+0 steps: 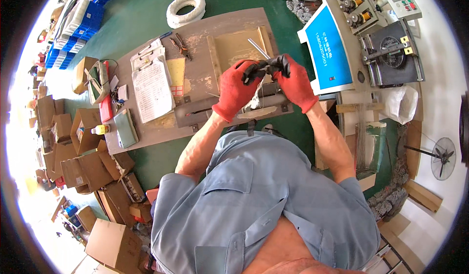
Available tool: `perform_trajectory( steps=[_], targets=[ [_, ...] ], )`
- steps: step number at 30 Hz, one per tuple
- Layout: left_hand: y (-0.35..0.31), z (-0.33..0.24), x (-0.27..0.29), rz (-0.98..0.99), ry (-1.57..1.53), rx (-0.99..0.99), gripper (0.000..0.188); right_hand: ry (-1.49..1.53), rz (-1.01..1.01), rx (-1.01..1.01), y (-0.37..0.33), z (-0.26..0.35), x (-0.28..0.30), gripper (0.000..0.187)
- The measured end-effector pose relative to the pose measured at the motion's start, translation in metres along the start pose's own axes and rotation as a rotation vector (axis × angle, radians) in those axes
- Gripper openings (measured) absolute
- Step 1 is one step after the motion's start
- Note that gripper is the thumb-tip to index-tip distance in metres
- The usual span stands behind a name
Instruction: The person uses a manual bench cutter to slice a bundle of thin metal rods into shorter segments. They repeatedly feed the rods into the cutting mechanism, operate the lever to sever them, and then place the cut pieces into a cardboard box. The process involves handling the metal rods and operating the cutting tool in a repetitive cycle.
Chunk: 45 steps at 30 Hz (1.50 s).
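Note:
My left hand (236,87) and my right hand (295,82) wear red gloves with black fingertips. They meet above the near right part of the worktable (198,83). Both are closed, fingertips pinched together around something small and dark that the gloves mostly hide. A thin silvery rod (258,48) slants up and left from my right fingertips; whether it is held or lies behind them I cannot tell. Beneath the hands sits a shallow wooden tray (213,54) with raised side strips. A whitish, stringy bit (256,98) shows below my left fingers.
Pliers (181,45), written sheets (152,91) and a green notebook (126,129) lie on the table's left. A blue-fronted machine (328,49) stands close on the right. Cardboard boxes (93,169) crowd the left floor; a white coil (185,10) lies beyond the table.

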<state>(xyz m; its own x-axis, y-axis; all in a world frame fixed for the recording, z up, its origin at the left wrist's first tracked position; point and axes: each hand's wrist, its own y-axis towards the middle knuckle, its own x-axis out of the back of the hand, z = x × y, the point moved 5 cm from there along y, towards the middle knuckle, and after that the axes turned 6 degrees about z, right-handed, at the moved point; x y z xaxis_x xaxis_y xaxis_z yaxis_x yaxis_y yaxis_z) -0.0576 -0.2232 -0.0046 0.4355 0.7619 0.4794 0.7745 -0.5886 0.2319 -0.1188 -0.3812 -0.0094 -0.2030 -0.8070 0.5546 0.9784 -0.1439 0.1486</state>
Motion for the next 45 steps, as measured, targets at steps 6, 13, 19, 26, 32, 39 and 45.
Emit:
perform_trajectory(
  steps=[6,13,19,26,32,39,45],
  targets=[
    [-0.014,0.014,-0.025,-0.138,-0.823,0.144,0.021,0.654,-0.140,-0.313,0.000,-0.031,-0.008,0.028],
    [-0.012,0.022,-0.030,-0.021,-0.700,0.204,0.022,0.030,-0.077,-0.213,0.006,-0.029,-0.025,0.035],
    [-0.016,0.039,-0.031,0.239,-0.994,0.442,0.036,-0.116,-0.154,-0.244,0.026,-0.064,-0.032,0.027],
    [-0.053,0.109,0.009,0.248,-1.312,0.570,0.033,0.898,-0.437,-0.441,0.036,-0.130,0.038,0.027],
    [-0.015,0.181,0.051,0.018,-2.162,0.320,0.026,1.508,-0.208,-0.471,0.051,-0.179,0.043,0.027],
    [0.007,0.279,0.097,-0.223,-1.970,0.249,0.022,1.464,-0.331,-0.655,0.090,-0.235,0.034,0.028],
    [0.017,0.337,0.096,-0.396,-1.695,0.441,0.026,1.498,-0.452,-0.767,0.118,-0.329,0.015,0.024]
  ],
)
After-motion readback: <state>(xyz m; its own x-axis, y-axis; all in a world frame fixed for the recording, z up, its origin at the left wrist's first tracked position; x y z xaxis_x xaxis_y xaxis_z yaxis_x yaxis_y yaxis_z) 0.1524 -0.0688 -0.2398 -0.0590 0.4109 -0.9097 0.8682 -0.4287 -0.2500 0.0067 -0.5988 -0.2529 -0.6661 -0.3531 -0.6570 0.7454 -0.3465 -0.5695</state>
